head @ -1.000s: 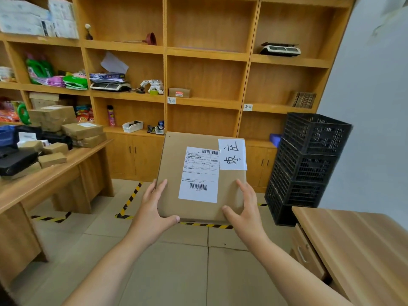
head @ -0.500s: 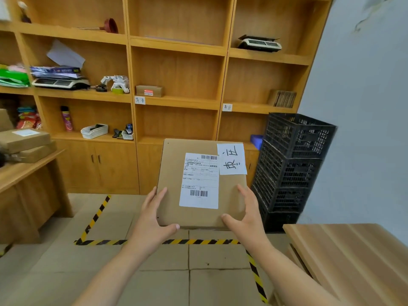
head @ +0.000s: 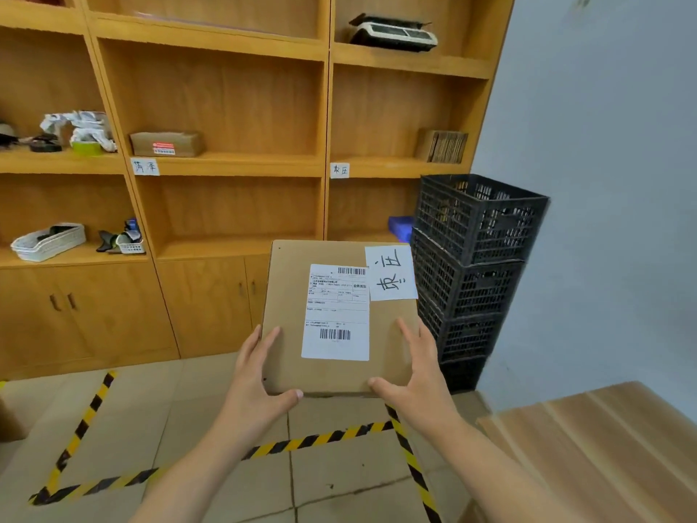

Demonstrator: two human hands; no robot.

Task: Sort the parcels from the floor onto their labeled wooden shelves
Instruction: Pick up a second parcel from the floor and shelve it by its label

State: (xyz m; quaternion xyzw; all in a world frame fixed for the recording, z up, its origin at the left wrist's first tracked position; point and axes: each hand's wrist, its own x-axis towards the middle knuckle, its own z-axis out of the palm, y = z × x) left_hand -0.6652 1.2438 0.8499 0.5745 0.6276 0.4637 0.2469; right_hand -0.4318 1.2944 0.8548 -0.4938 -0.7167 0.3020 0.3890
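Observation:
I hold a flat brown cardboard parcel (head: pixel 286 318) in front of me, with a white shipping label and a handwritten paper tag at its top right corner. My left hand (head: pixel 254 386) grips its lower left edge and my right hand (head: pixel 418 375) its lower right edge. Ahead stands the wooden shelf unit (head: pixel 234 166). A handwritten label (head: pixel 339 170) is stuck on the right bay's shelf edge, another label (head: pixel 145 166) on the middle bay's. A small brown box (head: pixel 166 144) lies on the middle shelf.
Black plastic crates (head: pixel 475 258) are stacked at the right, against the wall. A wooden table (head: pixel 588 447) juts in at the lower right. Yellow-black tape (head: pixel 320 435) marks the tiled floor. A scale (head: pixel 392 32) sits on an upper right shelf, flat cardboard pieces (head: pixel 443 146) below it.
The view has swung right and come closer to the shelves. The left desk with its parcels has left the frame. Both hands keep the same hold on the parcel.

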